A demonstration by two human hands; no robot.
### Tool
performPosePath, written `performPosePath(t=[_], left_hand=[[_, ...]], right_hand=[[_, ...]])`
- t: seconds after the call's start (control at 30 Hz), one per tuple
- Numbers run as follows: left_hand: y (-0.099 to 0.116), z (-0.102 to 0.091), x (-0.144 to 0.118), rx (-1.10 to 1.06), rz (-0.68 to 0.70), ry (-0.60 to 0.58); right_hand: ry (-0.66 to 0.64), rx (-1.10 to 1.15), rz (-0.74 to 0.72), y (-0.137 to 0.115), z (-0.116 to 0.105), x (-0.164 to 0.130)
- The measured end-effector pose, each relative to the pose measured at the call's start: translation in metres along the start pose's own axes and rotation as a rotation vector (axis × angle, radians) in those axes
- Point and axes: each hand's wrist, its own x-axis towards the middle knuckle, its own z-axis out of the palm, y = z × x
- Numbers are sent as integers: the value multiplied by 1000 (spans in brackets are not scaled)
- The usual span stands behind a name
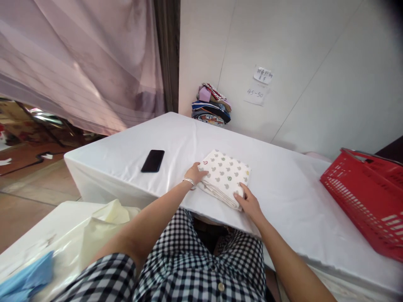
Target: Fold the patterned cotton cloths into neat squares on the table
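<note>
Nearest, checked clothing (197, 272) is worn, and to the left a pale yellow bag (105, 230) and blue fabric (31, 274) are seen on a lower surface (47, 222).

At the near edge of the tabletop (277, 184), the cloth (225, 172) is laid flat between both hands. Its near right corner is touched by the right hand (250, 203), its left side by the left hand (194, 173), whose thumb is rested on the printed top. On each hand the thumb is held apart from the forefinger; whether any layer is pinched between the fingers cannot be told.

The folding is judged to be mostly done: the cloth is already gathered into a compact, roughly rectangular block, and several layers are shown along its near side. These are not quite lined up, so some squaring of the edges may be left. The block is not lifted.

Farther out, a phone (153, 161) is set down to the left, and a red basket (365, 197) is placed well apart on the right. By the far edge, a pile of fabrics (211, 107) is stacked against the wall (299, 50), where paper notes (260, 86) are stuck.
</note>
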Motion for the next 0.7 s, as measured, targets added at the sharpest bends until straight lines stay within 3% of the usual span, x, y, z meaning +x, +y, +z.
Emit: performPosePath(t=[0.17, 0.3, 0.4, 0.5, 0.7], left_hand=[[-6, -9, 8, 13, -16, 47], [-7, -13, 6, -32, -57, 30], [-8, -18, 1, -117, -83, 3], [-9, -22, -4, -175, -114, -20], [-4, -19, -6, -117, -76, -42]], right_hand=[[-64, 28, 4, -8, 8, -7], [-74, 305, 120, -5, 5, 1], [-18, 585, 262, 4, -2, 18], [70, 740, 313, 11, -9, 41], [169, 641, 362, 8, -18, 92]])
